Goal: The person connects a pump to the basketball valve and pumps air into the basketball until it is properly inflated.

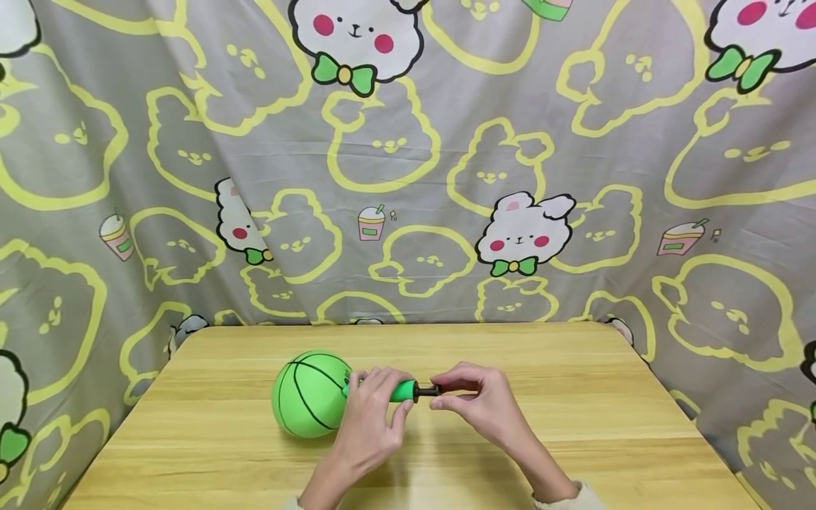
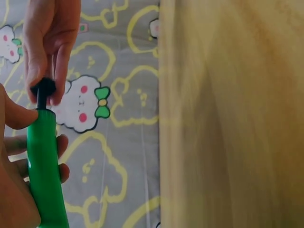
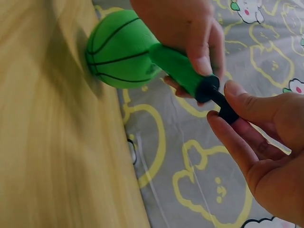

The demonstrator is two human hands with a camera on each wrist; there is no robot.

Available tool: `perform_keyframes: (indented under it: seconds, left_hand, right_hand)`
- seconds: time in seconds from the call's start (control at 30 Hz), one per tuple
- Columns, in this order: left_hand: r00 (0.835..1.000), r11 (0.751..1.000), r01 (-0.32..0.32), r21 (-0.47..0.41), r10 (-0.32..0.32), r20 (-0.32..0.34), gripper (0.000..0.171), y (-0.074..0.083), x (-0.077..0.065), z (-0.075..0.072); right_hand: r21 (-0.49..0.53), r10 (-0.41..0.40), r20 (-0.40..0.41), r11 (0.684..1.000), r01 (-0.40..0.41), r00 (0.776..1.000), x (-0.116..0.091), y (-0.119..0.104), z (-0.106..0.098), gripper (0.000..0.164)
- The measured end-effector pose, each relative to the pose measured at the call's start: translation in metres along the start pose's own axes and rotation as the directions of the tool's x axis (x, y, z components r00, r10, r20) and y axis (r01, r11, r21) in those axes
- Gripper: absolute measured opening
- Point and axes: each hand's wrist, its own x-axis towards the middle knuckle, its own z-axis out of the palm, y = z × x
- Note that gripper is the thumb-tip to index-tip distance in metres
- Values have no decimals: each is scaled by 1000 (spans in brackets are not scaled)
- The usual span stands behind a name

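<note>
A green ball with black seam lines [image 1: 310,394] rests toward the left of the wooden table. Beside it, my left hand [image 1: 372,418] grips the green barrel of a hand pump [image 2: 43,161], thumb near the barrel's black end cap. The pump's far end meets the ball's side in the right wrist view, partly covered by the left hand. A short black rod sticks out of the barrel toward the right. My right hand [image 1: 487,400] pinches the black handle [image 3: 228,114] at the end of that rod between thumb and fingers.
The light wooden table [image 1: 210,453] spreads under both hands. A grey curtain [image 1: 408,269] with yellow outlines and white cartoon animals hangs behind the table's back edge and along both sides.
</note>
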Motion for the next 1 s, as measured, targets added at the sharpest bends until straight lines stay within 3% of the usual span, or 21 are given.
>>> perform_keyframes:
  seconds: [0.23, 0.53, 0.73, 1.0]
  left_hand:
    - [1000, 1000, -7, 13, 7, -3, 26, 3, 0, 4]
    - [1000, 1000, 3, -23, -2, 30, 25, 5, 2, 7]
    - [999, 1000, 30, 8, -31, 16, 24, 1, 2, 2]
    - [998, 998, 62, 2, -62, 6, 25, -8, 4, -8]
  right_hand:
    - [-16, 43, 17, 999, -42, 999, -1, -1, 1, 20]
    - [-36, 54, 102, 998, -51, 993, -3, -4, -16, 20]
    - [-44, 53, 115, 998, -49, 992, 0, -9, -28, 21]
    - [-52, 115, 89, 993, -110, 989, 0, -11, -40, 19]
